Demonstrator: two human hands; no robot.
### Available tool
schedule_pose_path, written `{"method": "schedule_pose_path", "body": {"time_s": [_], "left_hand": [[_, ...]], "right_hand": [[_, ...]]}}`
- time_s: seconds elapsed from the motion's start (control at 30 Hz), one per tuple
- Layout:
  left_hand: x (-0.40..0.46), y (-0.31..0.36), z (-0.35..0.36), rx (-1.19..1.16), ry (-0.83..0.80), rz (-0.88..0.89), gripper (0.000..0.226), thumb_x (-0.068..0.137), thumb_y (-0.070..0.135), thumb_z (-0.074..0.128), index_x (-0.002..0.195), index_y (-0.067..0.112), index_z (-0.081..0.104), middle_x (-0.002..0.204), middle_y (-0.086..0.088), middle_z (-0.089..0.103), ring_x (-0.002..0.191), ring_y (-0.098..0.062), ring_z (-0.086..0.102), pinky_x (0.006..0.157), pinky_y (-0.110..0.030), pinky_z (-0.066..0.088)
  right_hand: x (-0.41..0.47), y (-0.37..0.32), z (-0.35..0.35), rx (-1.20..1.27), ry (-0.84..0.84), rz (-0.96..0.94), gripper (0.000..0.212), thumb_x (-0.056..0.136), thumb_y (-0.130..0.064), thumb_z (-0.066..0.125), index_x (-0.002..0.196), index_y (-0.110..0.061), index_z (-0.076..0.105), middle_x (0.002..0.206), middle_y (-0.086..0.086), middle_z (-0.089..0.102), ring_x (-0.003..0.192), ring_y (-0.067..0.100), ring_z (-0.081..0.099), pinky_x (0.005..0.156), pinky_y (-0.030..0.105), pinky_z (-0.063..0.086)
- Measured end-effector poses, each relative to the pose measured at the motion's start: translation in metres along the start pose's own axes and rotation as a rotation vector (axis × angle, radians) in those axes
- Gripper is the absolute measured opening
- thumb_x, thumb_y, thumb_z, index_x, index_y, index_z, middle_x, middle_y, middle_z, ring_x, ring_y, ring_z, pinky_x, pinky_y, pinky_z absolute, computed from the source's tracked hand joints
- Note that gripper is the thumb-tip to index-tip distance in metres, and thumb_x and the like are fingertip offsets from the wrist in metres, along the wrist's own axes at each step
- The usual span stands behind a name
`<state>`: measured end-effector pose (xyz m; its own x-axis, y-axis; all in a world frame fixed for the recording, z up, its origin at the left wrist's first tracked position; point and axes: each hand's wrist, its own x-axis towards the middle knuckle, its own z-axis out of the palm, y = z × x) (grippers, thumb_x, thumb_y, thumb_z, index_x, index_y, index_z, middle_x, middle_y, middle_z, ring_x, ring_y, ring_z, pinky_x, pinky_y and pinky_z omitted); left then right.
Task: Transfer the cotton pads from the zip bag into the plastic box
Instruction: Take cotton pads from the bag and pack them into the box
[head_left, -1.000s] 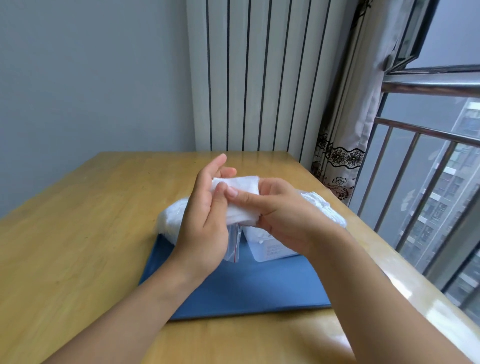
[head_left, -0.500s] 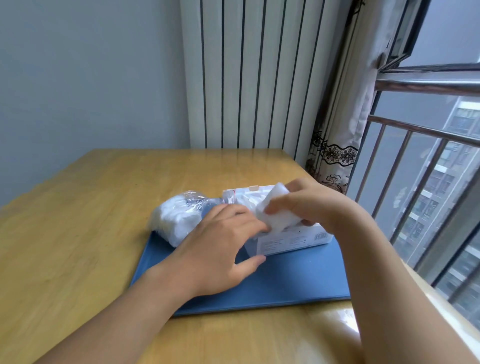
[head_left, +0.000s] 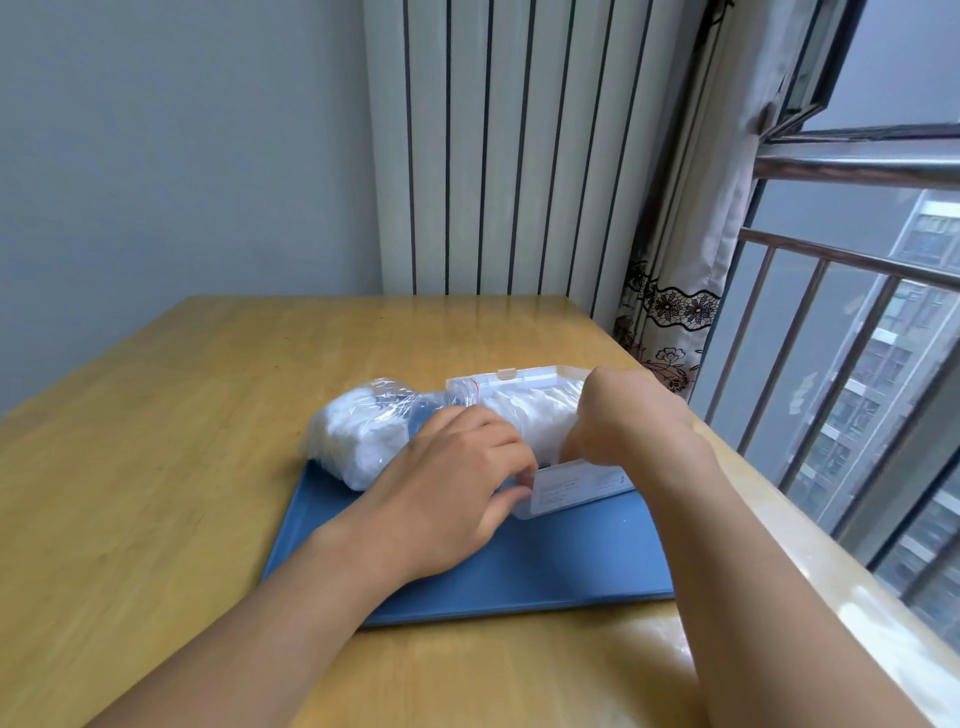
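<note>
A clear plastic box (head_left: 574, 488) with a white label stands on the blue mat (head_left: 519, 566), its lid (head_left: 506, 375) open toward the back. White cotton pads (head_left: 524, 415) fill the box. My right hand (head_left: 631, 421) reaches down into the box from the right, with its fingers hidden among the pads it carried there. My left hand (head_left: 457, 483) grips the box's front left corner, thumb low and fingers on top. The clear zip bag (head_left: 363, 436), still bulging with white pads, lies to the left of the box, its red-lined mouth against the box.
The mat lies on a wooden table (head_left: 171, 467). A white radiator (head_left: 498, 156) and a curtain (head_left: 685, 291) stand behind the table. A barred window (head_left: 841, 364) runs along the right edge.
My right hand pulled a stack of pads out of the bag, carried it right and lowered it into the box. My left hand let the bag drop and moved to the box.
</note>
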<state>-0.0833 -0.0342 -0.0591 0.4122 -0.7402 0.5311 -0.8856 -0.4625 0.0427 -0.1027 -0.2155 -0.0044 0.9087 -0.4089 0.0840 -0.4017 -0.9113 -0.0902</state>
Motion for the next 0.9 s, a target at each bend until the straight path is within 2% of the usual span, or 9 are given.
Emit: {"method": "schedule_pose_path", "body": {"time_s": [0.13,0.2,0.3,0.4,0.53,0.6,0.67,0.77,0.9], "left_hand": [[0.000,0.001,-0.001,-0.019,-0.018,-0.026,0.004,0.085,0.032,0.066,0.089,0.031,0.064,0.092,0.017,0.062,0.100,-0.010,0.052,0.092,-0.020,0.030],[-0.001,0.001,-0.001,-0.020,-0.035,-0.033,0.006,0.087,0.034,0.064,0.091,0.031,0.063,0.095,0.017,0.061,0.103,-0.008,0.049,0.093,-0.018,0.029],[-0.002,0.001,0.000,-0.025,-0.055,-0.042,0.012,0.088,0.038,0.064,0.098,0.030,0.064,0.101,0.018,0.062,0.108,-0.007,0.046,0.096,-0.021,0.033],[-0.004,0.001,0.000,-0.021,-0.052,-0.039,0.020,0.089,0.041,0.065,0.105,0.029,0.064,0.106,0.017,0.063,0.110,-0.007,0.045,0.097,-0.024,0.037],[-0.004,0.001,0.000,-0.016,-0.048,-0.026,0.027,0.091,0.042,0.063,0.111,0.026,0.065,0.110,0.015,0.064,0.113,-0.009,0.045,0.100,-0.029,0.039],[-0.004,0.000,-0.001,-0.025,-0.045,-0.026,0.030,0.090,0.042,0.063,0.116,0.026,0.065,0.113,0.014,0.064,0.116,-0.009,0.045,0.102,-0.031,0.039],[-0.004,-0.001,-0.001,-0.032,-0.051,-0.030,0.037,0.090,0.042,0.063,0.124,0.027,0.064,0.116,0.013,0.064,0.120,-0.010,0.044,0.105,-0.030,0.037],[-0.005,-0.002,-0.001,-0.032,-0.024,-0.033,0.033,0.088,0.040,0.065,0.119,0.028,0.066,0.110,0.011,0.064,0.117,-0.013,0.047,0.103,-0.030,0.039],[-0.005,-0.004,0.000,-0.013,-0.011,-0.009,0.022,0.088,0.041,0.064,0.107,0.030,0.065,0.105,0.016,0.062,0.112,-0.008,0.045,0.100,-0.027,0.037]], "right_hand": [[0.000,0.000,0.004,-0.008,0.032,-0.068,0.028,0.079,-0.025,0.074,0.088,-0.015,0.050,0.075,-0.001,0.047,0.082,0.026,0.048,0.054,0.026,0.034],[0.001,0.002,0.000,0.062,-0.045,-0.082,0.050,0.072,-0.039,0.082,0.108,-0.017,0.056,0.086,-0.003,0.054,0.089,0.023,0.052,0.067,0.029,0.044],[-0.002,0.010,-0.014,0.302,-0.204,-0.109,0.066,0.060,-0.051,0.091,0.111,-0.024,0.059,0.094,-0.007,0.059,0.086,0.015,0.057,0.072,0.031,0.050],[0.000,0.026,-0.021,0.463,-0.243,-0.205,0.050,0.067,-0.047,0.089,0.108,-0.030,0.065,0.101,-0.007,0.064,0.083,0.012,0.062,0.073,0.028,0.052],[0.001,0.028,-0.026,0.601,0.060,-0.435,0.005,0.086,-0.029,0.078,0.090,-0.025,0.077,0.084,-0.012,0.073,0.049,-0.001,0.054,0.046,0.010,0.039],[-0.005,0.018,-0.027,0.632,-0.024,-0.483,0.026,0.095,-0.039,0.065,0.083,-0.022,0.079,0.074,-0.015,0.075,0.043,0.004,0.051,0.050,0.019,0.042],[-0.016,0.004,-0.023,0.513,-0.251,-0.419,0.052,0.098,-0.059,0.048,0.088,-0.018,0.078,0.075,-0.007,0.074,0.042,0.014,0.056,0.057,0.029,0.045],[-0.020,-0.002,-0.014,0.209,-0.439,-0.189,0.082,0.085,-0.085,0.028,0.113,-0.018,0.068,0.070,-0.005,0.045,0.044,0.017,0.065,0.059,0.031,0.038],[-0.014,0.010,-0.020,0.275,-0.526,-0.036,0.083,0.082,-0.089,0.024,0.115,-0.028,0.069,0.121,-0.003,0.050,0.055,0.022,0.073,0.052,0.028,0.030]]}}
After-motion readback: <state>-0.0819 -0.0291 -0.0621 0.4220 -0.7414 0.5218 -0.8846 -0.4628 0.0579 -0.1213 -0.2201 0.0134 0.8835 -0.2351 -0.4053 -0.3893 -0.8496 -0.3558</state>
